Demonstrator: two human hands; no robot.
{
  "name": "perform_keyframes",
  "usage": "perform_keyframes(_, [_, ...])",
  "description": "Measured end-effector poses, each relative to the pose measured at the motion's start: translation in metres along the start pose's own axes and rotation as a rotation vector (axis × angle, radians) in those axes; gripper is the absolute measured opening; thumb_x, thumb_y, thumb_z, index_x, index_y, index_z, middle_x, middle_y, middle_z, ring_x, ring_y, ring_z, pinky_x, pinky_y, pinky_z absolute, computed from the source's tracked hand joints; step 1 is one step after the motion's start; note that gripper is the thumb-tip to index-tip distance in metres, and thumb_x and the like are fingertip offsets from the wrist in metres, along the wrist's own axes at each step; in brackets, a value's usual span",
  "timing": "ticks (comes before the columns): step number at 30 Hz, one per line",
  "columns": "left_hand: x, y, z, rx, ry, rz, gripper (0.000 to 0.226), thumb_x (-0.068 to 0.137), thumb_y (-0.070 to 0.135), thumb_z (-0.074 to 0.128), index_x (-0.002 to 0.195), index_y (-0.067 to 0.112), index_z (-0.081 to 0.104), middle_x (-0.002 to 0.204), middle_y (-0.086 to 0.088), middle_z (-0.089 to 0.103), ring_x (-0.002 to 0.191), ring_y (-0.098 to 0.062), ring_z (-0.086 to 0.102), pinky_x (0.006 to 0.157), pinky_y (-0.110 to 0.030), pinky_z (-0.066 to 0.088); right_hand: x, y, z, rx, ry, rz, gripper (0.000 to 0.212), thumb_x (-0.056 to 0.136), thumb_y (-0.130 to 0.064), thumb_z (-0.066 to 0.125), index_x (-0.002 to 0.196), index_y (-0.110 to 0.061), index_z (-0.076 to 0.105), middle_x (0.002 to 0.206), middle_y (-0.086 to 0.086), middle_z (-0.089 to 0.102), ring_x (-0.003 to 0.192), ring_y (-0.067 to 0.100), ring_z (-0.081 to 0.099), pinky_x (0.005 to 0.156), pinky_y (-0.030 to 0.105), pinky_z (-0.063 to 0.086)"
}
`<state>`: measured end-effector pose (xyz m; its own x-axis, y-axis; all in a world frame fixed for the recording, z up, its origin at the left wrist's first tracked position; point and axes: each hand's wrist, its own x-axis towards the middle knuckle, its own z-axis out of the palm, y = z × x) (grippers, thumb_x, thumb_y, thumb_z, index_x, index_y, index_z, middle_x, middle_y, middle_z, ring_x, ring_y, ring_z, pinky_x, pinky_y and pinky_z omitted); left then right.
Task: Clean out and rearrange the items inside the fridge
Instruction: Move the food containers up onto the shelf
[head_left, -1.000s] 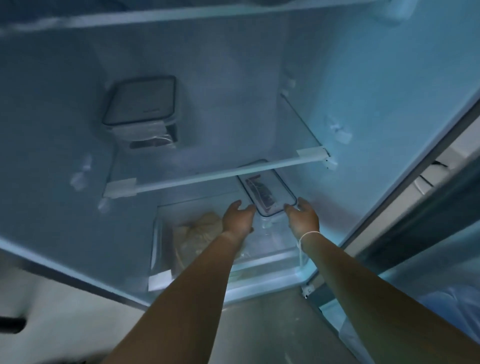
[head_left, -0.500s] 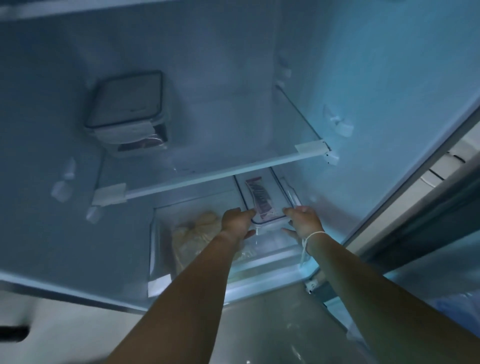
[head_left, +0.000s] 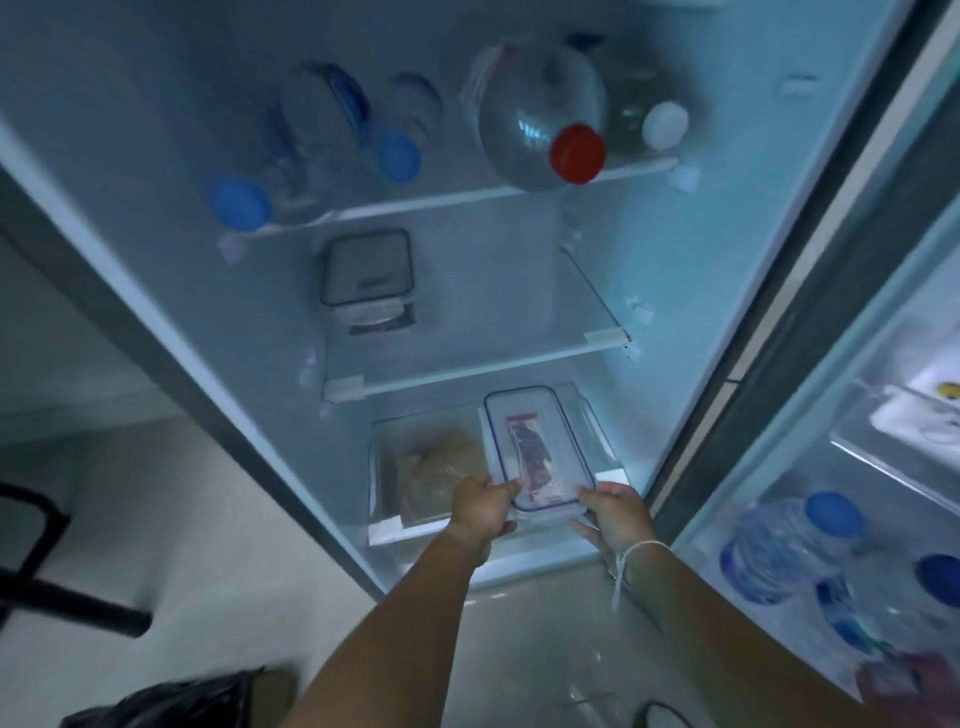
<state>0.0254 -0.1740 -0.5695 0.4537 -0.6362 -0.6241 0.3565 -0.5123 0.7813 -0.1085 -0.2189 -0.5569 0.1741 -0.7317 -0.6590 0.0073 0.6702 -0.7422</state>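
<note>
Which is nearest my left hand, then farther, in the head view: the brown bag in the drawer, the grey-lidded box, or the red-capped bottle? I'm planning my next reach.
From the left hand:
1. Brown bag, bottom drawer, just beyond it.
2. Grey-lidded box, middle shelf, left.
3. Red-capped bottle, top shelf.

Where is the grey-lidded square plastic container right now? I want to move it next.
In the head view, the grey-lidded square plastic container sits left of centre at the back of the middle glass shelf, below the blue-capped bottles.
</note>
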Motion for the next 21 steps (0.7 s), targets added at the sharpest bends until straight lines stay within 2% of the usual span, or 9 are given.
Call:
perform_keyframes(2, [-0.027, 0.003, -0.005, 0.003, -0.025, 0.018, 0.037, 0.087, 0.016, 0.063, 0.12, 0.002, 0.056, 0.119, -0.012, 0.057, 0.096, -0.023, 0.052, 0.058, -0.024, 0.049, -0.026, 0.0, -0.003, -0.018, 0.003, -0.021, 0.012, 0.089, 0.001, 0.055, 0.082, -0.008, 0.05, 0.103, 0.043, 0.048, 0.087, 0.032, 0.058, 0.104, 0.049, 0.044])
perform_keyframes(4, [-0.05, 0.008, -0.009, 0.009, -0.039, 0.03, 0.009, 0.088, 0.014, 0.061, 0.097, 0.013, 0.061, 0.105, -0.01, 0.058, 0.091, -0.022, 0.052, 0.062, -0.024, 0.047, -0.048, -0.003, -0.005, -0.028, 0.003, -0.047, 0.018, 0.089, 0.002, 0.054, 0.074, -0.007, 0.048, 0.111, 0.044, 0.052, 0.09, 0.035, 0.059, 0.105, 0.049, 0.043])
perform_keyframes(6, [-0.066, 0.011, -0.013, 0.017, -0.05, 0.054, 0.004, 0.088, 0.014, 0.059, 0.087, 0.017, 0.06, 0.1, -0.009, 0.059, 0.089, -0.022, 0.052, 0.063, -0.025, 0.045, -0.062, -0.005, -0.006, -0.033, -0.006, -0.071, 0.025, 0.088, 0.003, 0.054, 0.068, -0.009, 0.046, 0.111, 0.045, 0.052, 0.089, 0.037, 0.058, 0.102, 0.049, 0.045])
perform_keyframes(9, [-0.089, 0.026, -0.02, 0.045, -0.049, 0.116, 0.022, 0.089, 0.016, 0.059, 0.11, 0.008, 0.061, 0.107, -0.012, 0.06, 0.09, -0.023, 0.054, 0.069, -0.03, 0.047, -0.078, -0.012, -0.004, -0.034, -0.021, -0.096, 0.021, 0.088, 0.0, 0.056, 0.071, -0.01, 0.048, 0.098, 0.036, 0.051, 0.088, 0.032, 0.052, 0.08, 0.042, 0.054])
perform_keyframes(12, [-0.102, 0.046, -0.025, 0.076, -0.024, 0.191, 0.034, 0.088, 0.017, 0.06, 0.119, 0.003, 0.06, 0.108, -0.015, 0.06, 0.089, -0.026, 0.054, 0.072, -0.032, 0.047, -0.086, -0.023, 0.005, 0.023, -0.035, -0.132, 0.014, 0.087, -0.002, 0.058, 0.093, -0.007, 0.047, 0.103, 0.015, 0.048, 0.095, 0.029, 0.049, 0.091, 0.049, 0.051])
perform_keyframes(15, [-0.104, 0.063, -0.029, 0.084, -0.026, 0.23, 0.024, 0.089, 0.015, 0.059, 0.109, 0.003, 0.064, 0.093, -0.01, 0.059, 0.08, -0.023, 0.053, 0.067, -0.03, 0.046, -0.091, -0.034, 0.015, 0.061, -0.031, -0.195, 0.027, 0.088, -0.004, 0.059, 0.108, -0.009, 0.042, 0.113, 0.013, 0.047, 0.104, 0.027, 0.049, 0.097, 0.049, 0.049])
perform_keyframes(18, [-0.102, 0.084, -0.029, 0.065, -0.012, 0.236, 0.019, 0.092, 0.01, 0.055, 0.073, 0.014, 0.057, 0.073, -0.003, 0.053, 0.064, -0.015, 0.048, 0.06, -0.026, 0.044, -0.088, -0.046, 0.026, 0.059, -0.021, -0.249, 0.028, 0.087, -0.007, 0.061, 0.108, -0.01, 0.043, 0.117, 0.013, 0.047, 0.11, 0.027, 0.05, 0.092, 0.044, 0.05])
perform_keyframes(20, [-0.094, 0.096, -0.028, 0.09, 0.008, 0.26, 0.009, 0.091, 0.013, 0.056, 0.089, 0.007, 0.062, 0.087, -0.011, 0.06, 0.071, -0.022, 0.054, 0.058, -0.027, 0.044, -0.082, -0.055, 0.034, 0.046, -0.01, -0.285, 0.026, 0.088, -0.009, 0.061, 0.107, -0.011, 0.044, 0.117, 0.013, 0.049, 0.111, 0.028, 0.051, 0.09, 0.043, 0.051])
perform_keyframes(21, [-0.088, 0.103, -0.027, 0.1, 0.037, 0.274, 0.021, 0.091, 0.015, 0.056, 0.107, 0.003, 0.062, 0.104, -0.014, 0.061, 0.081, -0.026, 0.056, 0.059, -0.029, 0.046, -0.076, -0.061, 0.039, 0.042, -0.007, -0.304, 0.025, 0.088, -0.011, 0.061, 0.106, -0.011, 0.044, 0.115, 0.012, 0.049, 0.11, 0.028, 0.051, 0.09, 0.043, 0.051])
